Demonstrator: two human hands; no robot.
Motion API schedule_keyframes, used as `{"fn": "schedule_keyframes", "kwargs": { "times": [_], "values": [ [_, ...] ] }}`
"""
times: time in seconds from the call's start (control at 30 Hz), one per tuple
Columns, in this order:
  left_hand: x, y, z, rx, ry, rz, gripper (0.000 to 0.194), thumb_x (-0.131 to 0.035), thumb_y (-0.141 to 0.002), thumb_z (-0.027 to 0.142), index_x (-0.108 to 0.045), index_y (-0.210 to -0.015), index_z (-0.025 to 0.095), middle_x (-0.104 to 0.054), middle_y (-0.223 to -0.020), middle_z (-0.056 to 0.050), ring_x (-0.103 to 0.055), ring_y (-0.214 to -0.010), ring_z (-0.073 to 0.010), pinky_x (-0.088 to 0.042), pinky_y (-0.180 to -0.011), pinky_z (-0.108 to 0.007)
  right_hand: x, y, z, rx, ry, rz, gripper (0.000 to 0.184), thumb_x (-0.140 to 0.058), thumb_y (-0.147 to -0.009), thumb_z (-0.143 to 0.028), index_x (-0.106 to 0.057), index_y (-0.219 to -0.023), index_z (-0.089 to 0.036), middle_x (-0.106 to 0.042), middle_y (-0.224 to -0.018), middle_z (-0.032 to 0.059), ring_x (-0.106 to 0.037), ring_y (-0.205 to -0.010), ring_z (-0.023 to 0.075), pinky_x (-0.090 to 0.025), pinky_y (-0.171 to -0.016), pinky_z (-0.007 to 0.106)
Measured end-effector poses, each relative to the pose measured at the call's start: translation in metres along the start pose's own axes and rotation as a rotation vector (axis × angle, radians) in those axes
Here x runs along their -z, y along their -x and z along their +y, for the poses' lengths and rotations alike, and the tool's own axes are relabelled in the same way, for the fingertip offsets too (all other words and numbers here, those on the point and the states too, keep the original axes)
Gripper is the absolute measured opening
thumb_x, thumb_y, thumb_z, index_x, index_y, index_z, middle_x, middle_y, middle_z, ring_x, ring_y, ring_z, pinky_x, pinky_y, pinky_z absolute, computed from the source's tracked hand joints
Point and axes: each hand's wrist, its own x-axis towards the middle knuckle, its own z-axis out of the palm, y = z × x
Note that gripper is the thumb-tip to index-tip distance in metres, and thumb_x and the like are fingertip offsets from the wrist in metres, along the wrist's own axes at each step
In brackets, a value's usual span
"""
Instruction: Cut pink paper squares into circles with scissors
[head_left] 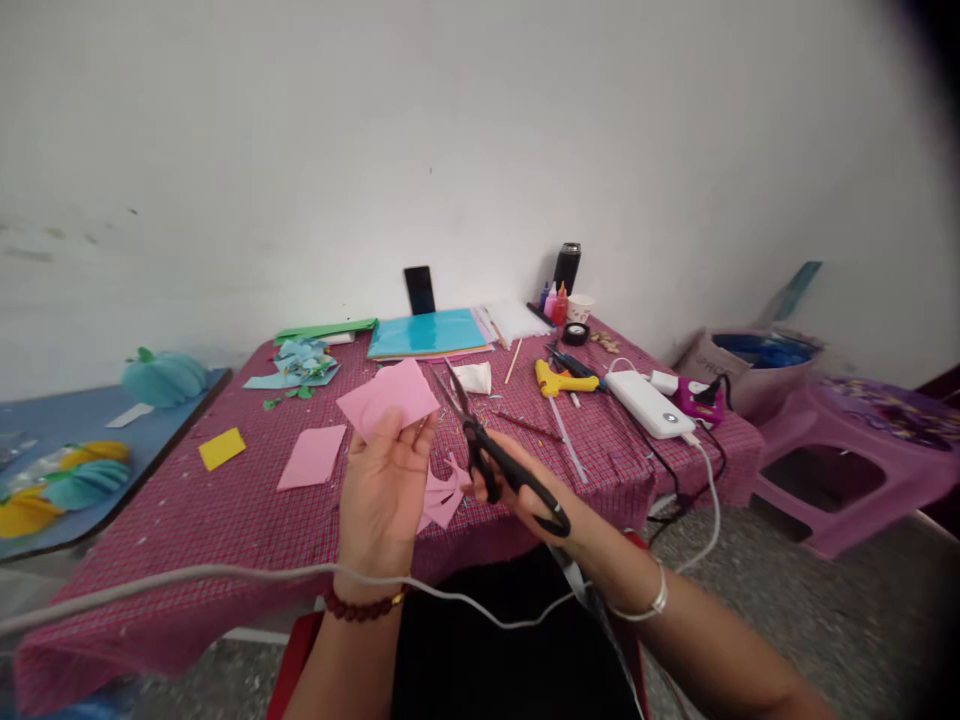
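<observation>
My left hand (384, 470) pinches a stack of pink paper (397, 390) and holds it up above the table; a rounded outline shows on its top piece. In my right hand (517, 475) is a pair of black-handled scissors (480, 440), its blades slightly apart and pointing up just right of the paper, not touching it. Pink paper scraps (444, 497) lie on the cloth between and beneath my hands. Another pink paper piece (312, 458) rests flat to the left, with a small yellow paper pad (222, 449) farther left.
A checked red cloth covers the table (187, 530). A yellow glue gun (562, 380), white power bank (651, 403) and purple power strip (701, 398) sit right. Blue paper sheets (427, 332) lie at the back. A white cable (247, 573) crosses in front of my left wrist.
</observation>
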Motion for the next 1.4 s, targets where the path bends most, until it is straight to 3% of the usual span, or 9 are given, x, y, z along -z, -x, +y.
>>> {"fn": "schedule_keyframes", "kwargs": {
  "times": [0.2,0.47,0.8,1.17,1.4],
  "values": [
    [0.009,-0.006,0.0,-0.071,-0.081,0.008,0.017,-0.073,-0.068,0.01,-0.066,-0.079,0.021,-0.074,-0.085,0.003,-0.069,-0.088,-0.013,-0.054,-0.087,-0.028,-0.027,-0.015,0.019,0.032,-0.05,0.044,0.082,-0.077,-0.061,-0.062,-0.053,-0.128,-0.021,-0.054,-0.082,0.0014,-0.05,-0.068,0.0134,-0.045,-0.069,0.03],
    [0.02,-0.006,0.001,-0.129,-0.13,0.031,0.019,-0.075,-0.066,0.012,-0.067,-0.079,0.023,-0.074,-0.081,0.003,-0.07,-0.08,-0.0121,-0.056,-0.083,-0.028,-0.024,-0.014,0.042,0.078,0.036,0.059,0.067,-0.076,-0.07,-0.041,-0.054,-0.131,-0.026,-0.052,-0.074,-0.0017,-0.044,-0.06,0.0106,-0.037,-0.055,0.024],
    [0.023,-0.008,-0.006,-0.115,-0.123,0.097,0.019,-0.074,-0.065,0.008,-0.067,-0.077,0.022,-0.074,-0.081,0.002,-0.069,-0.08,-0.0138,-0.056,-0.083,-0.031,-0.03,-0.011,0.04,0.049,0.054,0.152,0.067,-0.079,-0.066,-0.044,-0.06,-0.127,-0.026,-0.052,-0.073,-0.0008,-0.044,-0.062,0.0125,-0.037,-0.057,0.026],
    [0.029,-0.01,-0.013,-0.126,-0.164,0.07,0.017,-0.072,-0.07,0.013,-0.068,-0.081,0.025,-0.074,-0.085,0.002,-0.069,-0.083,-0.013,-0.055,-0.084,-0.029,-0.033,-0.011,0.043,0.042,0.044,0.196,0.066,-0.078,-0.066,-0.047,-0.06,-0.127,-0.029,-0.053,-0.069,-0.0015,-0.042,-0.057,0.0122,-0.036,-0.054,0.026],
    [0.03,-0.01,-0.013,-0.068,-0.09,0.142,0.016,-0.072,-0.066,0.006,-0.064,-0.067,0.02,-0.073,-0.077,0.002,-0.069,-0.079,-0.0134,-0.055,-0.085,-0.031,-0.037,-0.012,0.051,0.059,0.011,0.22,0.066,-0.076,-0.066,-0.054,-0.062,-0.124,-0.026,-0.05,-0.063,-0.003,-0.036,-0.05,0.0092,-0.031,-0.049,0.024]
  ]
}}
